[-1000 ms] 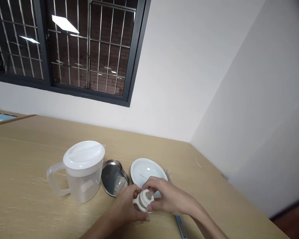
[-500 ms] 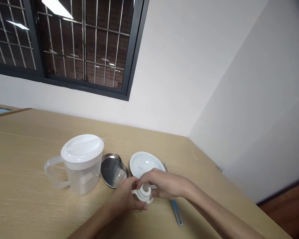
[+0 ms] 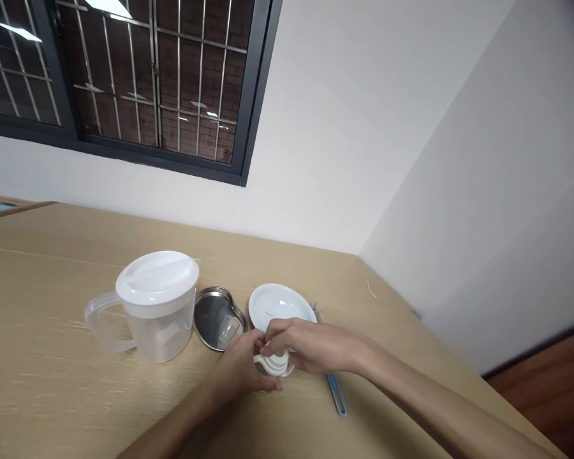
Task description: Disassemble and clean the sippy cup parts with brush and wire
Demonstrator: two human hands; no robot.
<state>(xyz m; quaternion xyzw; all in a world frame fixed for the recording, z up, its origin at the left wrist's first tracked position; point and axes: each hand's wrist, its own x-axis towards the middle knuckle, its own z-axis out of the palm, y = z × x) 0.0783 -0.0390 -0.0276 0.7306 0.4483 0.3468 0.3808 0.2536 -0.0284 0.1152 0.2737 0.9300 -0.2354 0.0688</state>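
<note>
Round white plastic piece (image 3: 276,363), ringed and smooth, fingers of both hands curled around it, pale wood-grain table (image 3: 100,395) below.

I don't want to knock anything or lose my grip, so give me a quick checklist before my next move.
1. Left hand around the white piece: ok.
2. Right hand at the white piece's top: ok.
3. White piece's top seated straight: cannot tell, fingers cover it.
4. Pitcher upright, lid on: ok.
5. Small clear cup inside the metal tray: ok.
6. Blue handle fully in view: not ok, the right hand and forearm hide its upper part.
</note>
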